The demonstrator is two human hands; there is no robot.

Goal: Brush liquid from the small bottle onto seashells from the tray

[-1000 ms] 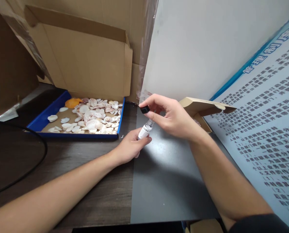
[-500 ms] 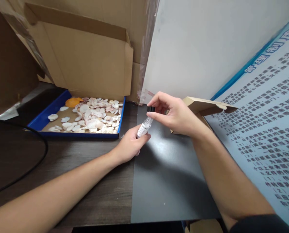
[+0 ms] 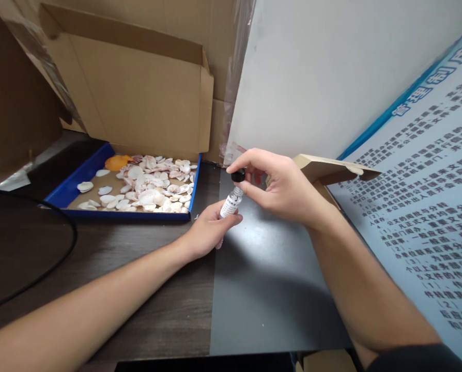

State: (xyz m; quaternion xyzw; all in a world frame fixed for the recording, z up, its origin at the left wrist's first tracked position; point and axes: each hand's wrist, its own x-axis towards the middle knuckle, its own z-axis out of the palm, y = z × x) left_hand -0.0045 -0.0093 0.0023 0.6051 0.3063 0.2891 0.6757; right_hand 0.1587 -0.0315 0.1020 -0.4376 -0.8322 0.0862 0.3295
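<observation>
My left hand is wrapped around a small clear bottle with a white printed label, held tilted above the table. A black cap sits at the top of the bottle's neck. The thumb and index finger of my right hand are on either side of this cap, while its other fingers curl behind. What the bottle contains is hard to make out, and its lower end is mostly covered by my left hand.
To the left, an open blue-edged cardboard box holds many white shells and an orange one. Behind my right hand stands an open cardboard box. A black cable loops at far left; a printed board leans at right.
My right hand's fingers have shifted around the cap, the index fingertip moving left, so more of the cap shows. The left hand and bottle stay almost in place.
</observation>
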